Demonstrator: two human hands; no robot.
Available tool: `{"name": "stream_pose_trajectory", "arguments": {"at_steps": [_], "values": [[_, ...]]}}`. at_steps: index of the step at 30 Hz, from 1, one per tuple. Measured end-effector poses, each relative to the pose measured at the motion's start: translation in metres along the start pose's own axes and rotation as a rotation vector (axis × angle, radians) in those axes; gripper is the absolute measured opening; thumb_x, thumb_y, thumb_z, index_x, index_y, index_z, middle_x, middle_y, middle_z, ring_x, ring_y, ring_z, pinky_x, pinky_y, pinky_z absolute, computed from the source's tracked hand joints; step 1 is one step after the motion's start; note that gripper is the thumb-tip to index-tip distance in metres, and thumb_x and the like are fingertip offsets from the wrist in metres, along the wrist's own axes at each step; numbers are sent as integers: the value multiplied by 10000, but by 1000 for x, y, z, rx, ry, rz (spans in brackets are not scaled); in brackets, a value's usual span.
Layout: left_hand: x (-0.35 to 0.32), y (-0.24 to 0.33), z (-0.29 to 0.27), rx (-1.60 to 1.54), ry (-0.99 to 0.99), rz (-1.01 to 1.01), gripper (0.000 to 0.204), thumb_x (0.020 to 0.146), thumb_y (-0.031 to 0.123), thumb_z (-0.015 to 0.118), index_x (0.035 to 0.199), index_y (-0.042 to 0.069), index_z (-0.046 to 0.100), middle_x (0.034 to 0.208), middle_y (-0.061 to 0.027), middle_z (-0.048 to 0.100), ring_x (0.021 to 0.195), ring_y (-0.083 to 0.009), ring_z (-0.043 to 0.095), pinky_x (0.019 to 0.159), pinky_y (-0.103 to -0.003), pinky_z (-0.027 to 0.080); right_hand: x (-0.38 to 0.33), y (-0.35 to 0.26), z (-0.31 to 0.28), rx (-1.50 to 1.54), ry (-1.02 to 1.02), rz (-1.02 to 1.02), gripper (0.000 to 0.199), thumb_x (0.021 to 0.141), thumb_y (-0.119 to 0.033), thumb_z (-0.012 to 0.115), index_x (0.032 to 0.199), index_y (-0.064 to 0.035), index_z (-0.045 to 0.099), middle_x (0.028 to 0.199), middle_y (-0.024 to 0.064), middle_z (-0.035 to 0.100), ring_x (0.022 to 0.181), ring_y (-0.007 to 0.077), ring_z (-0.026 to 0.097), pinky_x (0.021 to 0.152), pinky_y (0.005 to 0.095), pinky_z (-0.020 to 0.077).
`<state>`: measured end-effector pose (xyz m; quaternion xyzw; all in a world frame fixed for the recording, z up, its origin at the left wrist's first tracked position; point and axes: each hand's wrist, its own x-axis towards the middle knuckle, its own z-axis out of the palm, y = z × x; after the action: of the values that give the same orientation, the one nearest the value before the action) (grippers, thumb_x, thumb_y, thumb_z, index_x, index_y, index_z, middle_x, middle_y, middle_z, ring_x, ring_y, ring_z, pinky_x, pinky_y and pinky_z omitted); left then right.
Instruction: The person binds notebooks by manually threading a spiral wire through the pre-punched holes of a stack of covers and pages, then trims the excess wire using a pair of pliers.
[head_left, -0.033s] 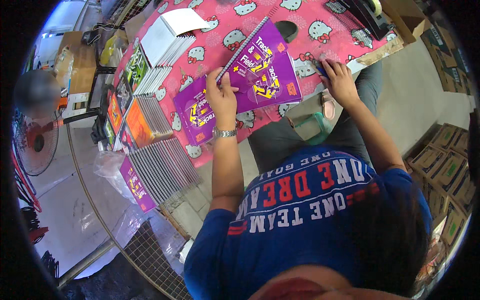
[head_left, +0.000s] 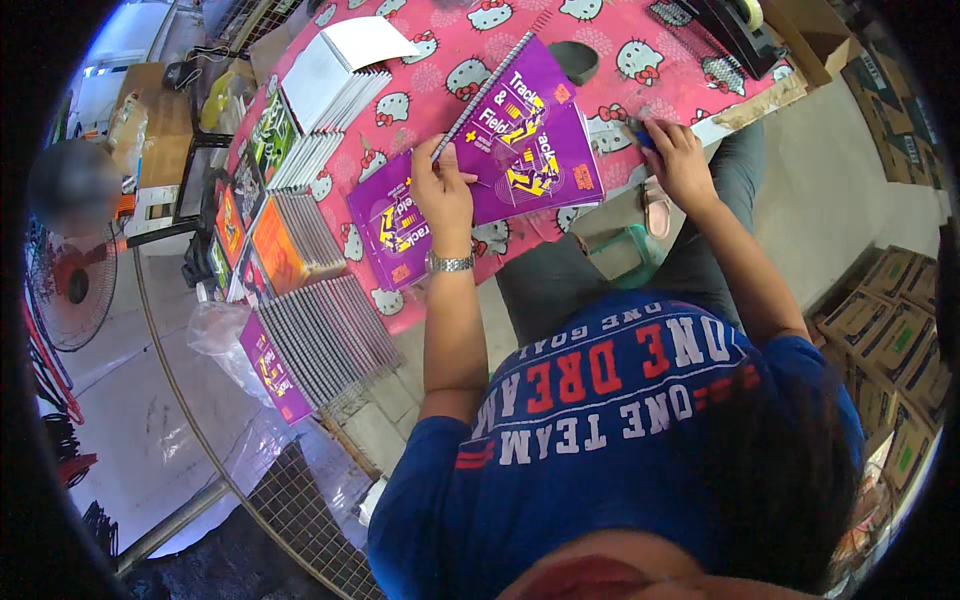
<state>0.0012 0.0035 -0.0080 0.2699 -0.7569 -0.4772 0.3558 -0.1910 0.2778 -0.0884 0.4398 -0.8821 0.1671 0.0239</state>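
My left hand point(head_left: 440, 190) is closed on the wire-bound edge of a purple notebook point(head_left: 565, 165) with yellow artwork. The coil runs up along the notebook's left side, and its upper end sticks out above the cover. Beneath my left wrist lie more purple covers point(head_left: 375, 245), flat on the pink patterned tablecloth point(head_left: 620, 25). Over at the table's right edge, my right hand point(head_left: 682, 165) is closed around a small tool with a blue handle point(head_left: 643, 138). Most of that tool is hidden by my fingers, so its kind does not show.
Several stacks of wire-bound notebooks point(head_left: 325, 340) line the table's left side, some with white pages up point(head_left: 345, 60). A dark green bowl point(head_left: 575, 62) sits beyond the held notebook. Loose black coils point(head_left: 700, 40) lie at the back right. Cartons point(head_left: 885, 320) are piled on the right floor.
The held notebook has tipped very slightly to the left, showing more of the green bowl behind it. My hands stay almost where they were.
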Motion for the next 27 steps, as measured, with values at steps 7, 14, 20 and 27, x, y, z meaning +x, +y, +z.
{"name": "stream_pose_trajectory", "arguments": {"at_steps": [7, 14, 20, 27], "values": [[-1, 5, 12, 111, 95, 120, 234, 943, 141, 609, 1104, -20, 553, 991, -98, 596, 705, -131, 619, 508, -256, 572, 26, -86, -55, 601, 233, -112, 498, 810, -163, 684, 1279, -66, 550, 1120, 175, 574, 1089, 358, 519, 961, 449, 413], [0, 8, 9, 15, 45, 60, 200, 935, 114, 617, 1070, -24, 565, 930, -69, 598, 679, -107, 580, 494, -257, 549, 48, -141, -57, 842, 123, -331, 570, 748, -207, 730, 1274, -78, 553, 1162, 153, 553, 1093, 346, 525, 954, 446, 415], [-4, -13, -2, 105, 59, 123, 100, 946, 87, 597, 1011, 13, 579, 890, -46, 599, 665, -94, 580, 516, -241, 490, 54, -157, -65, 739, 88, -364, 634, 713, -194, 744, 1302, -81, 538, 1162, 156, 535, 1096, 332, 526, 942, 421, 432], [-1, -18, 6, -65, 18, 74, 113, 916, 21, 604, 1009, 0, 542, 824, -61, 608, 690, -125, 619, 590, -269, 544, 57, -158, -64, 705, 112, -365, 613, 702, -223, 742, 1267, -67, 562, 1171, 152, 542, 1092, 332, 524, 949, 429, 415]]}}
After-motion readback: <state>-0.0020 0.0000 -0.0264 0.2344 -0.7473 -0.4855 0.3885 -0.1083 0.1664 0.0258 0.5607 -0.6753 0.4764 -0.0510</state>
